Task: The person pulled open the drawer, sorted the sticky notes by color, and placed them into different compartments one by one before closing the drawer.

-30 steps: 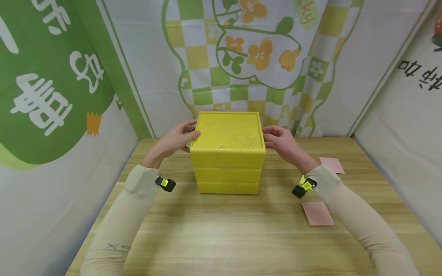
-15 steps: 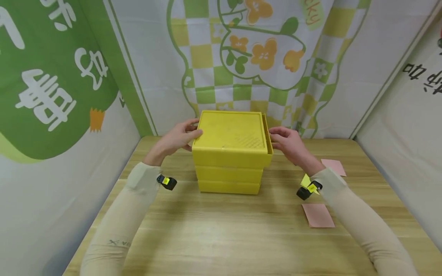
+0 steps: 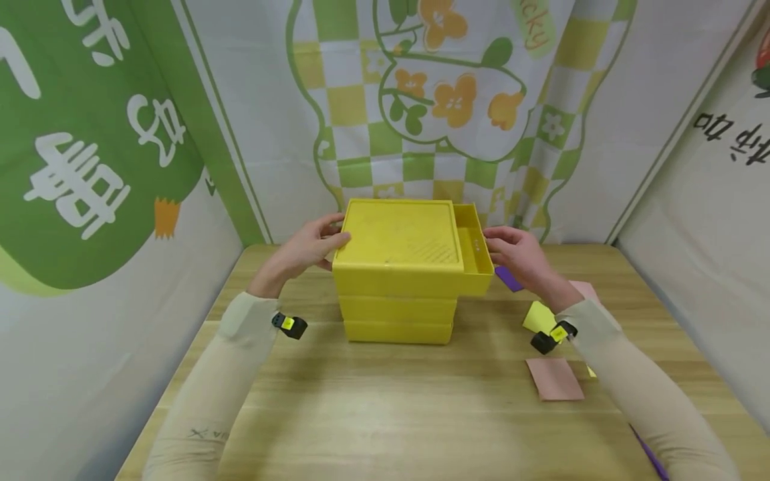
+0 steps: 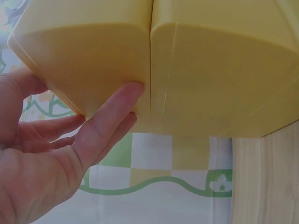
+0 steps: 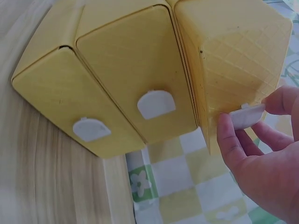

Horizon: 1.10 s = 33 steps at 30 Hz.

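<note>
A yellow three-tier drawer cabinet [image 3: 397, 230] stands on the wooden table, its drawer fronts facing right. The top drawer [image 3: 476, 284] is pulled partway out, and the part of its inside that shows is bare. My right hand [image 3: 522, 259] pinches the small white handle [image 5: 247, 116] of that drawer between thumb and fingers. On the opposite side, my left hand [image 3: 305, 248] steadies the cabinet, its thumb at the top edge. In the left wrist view, mostly straight fingers [image 4: 110, 114] press against the top tier. The two lower drawers are closed.
Pink paper squares [image 3: 555, 379] lie right of the cabinet, with a yellow piece [image 3: 537, 316] and a purple piece [image 3: 508, 279] near the right wrist. Another purple piece [image 3: 650, 453] shows beneath the right sleeve. A patterned curtain [image 3: 415, 160] hangs right behind the cabinet.
The top drawer has slid out to the right, drawn by my right hand, from fully closed a second ago. The left hand has stayed on the cabinet's left side.
</note>
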### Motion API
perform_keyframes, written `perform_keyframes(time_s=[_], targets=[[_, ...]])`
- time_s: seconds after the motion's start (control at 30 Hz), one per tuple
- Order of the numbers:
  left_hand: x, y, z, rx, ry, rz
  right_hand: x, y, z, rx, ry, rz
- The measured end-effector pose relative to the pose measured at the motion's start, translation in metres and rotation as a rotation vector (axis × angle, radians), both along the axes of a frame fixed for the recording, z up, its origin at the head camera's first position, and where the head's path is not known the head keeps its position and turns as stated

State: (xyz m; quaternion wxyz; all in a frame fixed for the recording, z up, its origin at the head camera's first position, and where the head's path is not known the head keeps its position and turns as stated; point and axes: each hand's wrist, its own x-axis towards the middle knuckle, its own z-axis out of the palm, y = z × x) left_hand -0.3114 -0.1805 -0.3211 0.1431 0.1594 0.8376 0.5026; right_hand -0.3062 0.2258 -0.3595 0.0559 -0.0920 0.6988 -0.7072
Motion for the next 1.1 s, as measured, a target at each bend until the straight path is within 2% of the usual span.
perform_keyframes(time_s=[0.47, 0.8, 1.1], targets=[[0.001, 0.0, -0.002, 0.011, 0.006, -0.001, 0.002, 0.024, 0.0, -0.061, 0.022, -0.002], [0.001, -0.001, -0.002, 0.014, 0.009, 0.002, 0.009, 0.04, 0.005, -0.096, -0.006, 0.0], [0.002, 0.0, -0.002, 0.03, 0.01, -0.011, 0.012, 0.053, 0.002, -0.116, 0.014, 0.009]])
